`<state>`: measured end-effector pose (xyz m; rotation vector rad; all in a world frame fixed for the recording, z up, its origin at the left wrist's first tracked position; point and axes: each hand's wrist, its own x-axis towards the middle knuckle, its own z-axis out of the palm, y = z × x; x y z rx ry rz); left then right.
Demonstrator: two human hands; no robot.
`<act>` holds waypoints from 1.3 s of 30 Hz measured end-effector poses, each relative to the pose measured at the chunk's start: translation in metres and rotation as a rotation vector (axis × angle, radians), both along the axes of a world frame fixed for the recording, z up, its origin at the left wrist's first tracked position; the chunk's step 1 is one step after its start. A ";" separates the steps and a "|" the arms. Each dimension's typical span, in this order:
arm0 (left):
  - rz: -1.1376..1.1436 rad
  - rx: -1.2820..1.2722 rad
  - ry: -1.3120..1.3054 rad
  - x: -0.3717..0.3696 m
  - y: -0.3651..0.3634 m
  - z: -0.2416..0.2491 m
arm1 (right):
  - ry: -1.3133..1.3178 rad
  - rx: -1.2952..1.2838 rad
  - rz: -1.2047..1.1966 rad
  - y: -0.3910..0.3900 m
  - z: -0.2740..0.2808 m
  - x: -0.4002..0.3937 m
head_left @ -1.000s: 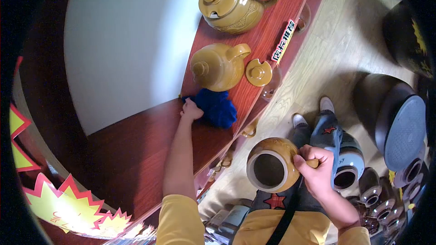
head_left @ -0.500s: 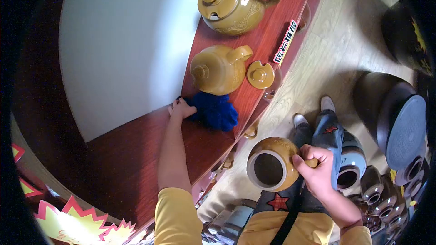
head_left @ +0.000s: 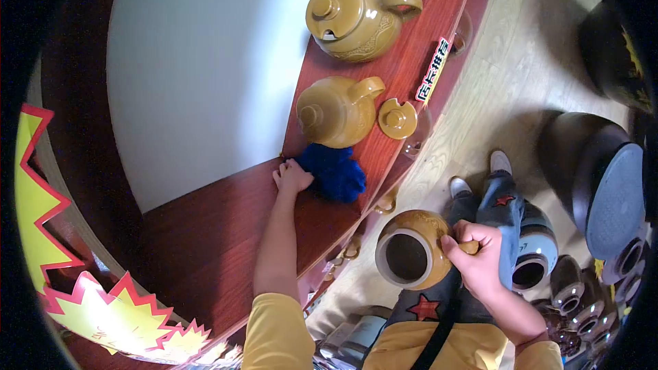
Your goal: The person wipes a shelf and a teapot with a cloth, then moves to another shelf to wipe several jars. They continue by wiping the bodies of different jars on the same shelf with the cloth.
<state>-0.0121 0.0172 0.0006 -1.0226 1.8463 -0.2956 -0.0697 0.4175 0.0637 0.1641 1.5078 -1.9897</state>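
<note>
Spreading beneath and around the left hand (head_left: 293, 177) is a shelf (head_left: 219, 247) of glossy, red-brown, wood-grained board. Beyond that hand's fingertips, a smooth, pale panel (head_left: 199, 82) is rising as the back. Well off to the right of the right hand (head_left: 476, 253), a bulging dark vessel (head_left: 572, 164) is showing a broad, flat, grey-blue disc.

Farther out past the left hand, a lidded pot (head_left: 356, 27) is standing on the shelf, its round, mustard-glazed belly shining above a raised pattern. Between it and the left hand, a smaller matching pot (head_left: 343, 113) is sitting with its loop handle pointing away from the panel.

The right hand is gripping the handle of an open pot (head_left: 439, 247), which is hanging just left of that fist; its pale, round rim is framing a dark inside. Just right of the left hand and touching it, a fuzzy blue cloth (head_left: 336, 173) is lying bunched on the shelf. The left hand is bending its fingers; whether they are pinching the cloth cannot be told. Past the cloth from that hand, a glazed, round, notched lid (head_left: 397, 119) is lying knob up.
</note>
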 end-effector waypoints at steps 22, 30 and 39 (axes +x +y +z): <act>-0.264 -0.002 -0.338 -0.005 0.000 0.000 | -0.018 0.020 0.018 0.009 0.001 -0.005; -0.483 -0.280 -0.407 -0.005 -0.021 0.075 | -0.040 0.026 -0.069 0.029 -0.004 -0.007; -0.699 -0.527 -0.538 0.040 -0.039 0.070 | -0.009 -0.009 -0.061 0.037 -0.001 -0.017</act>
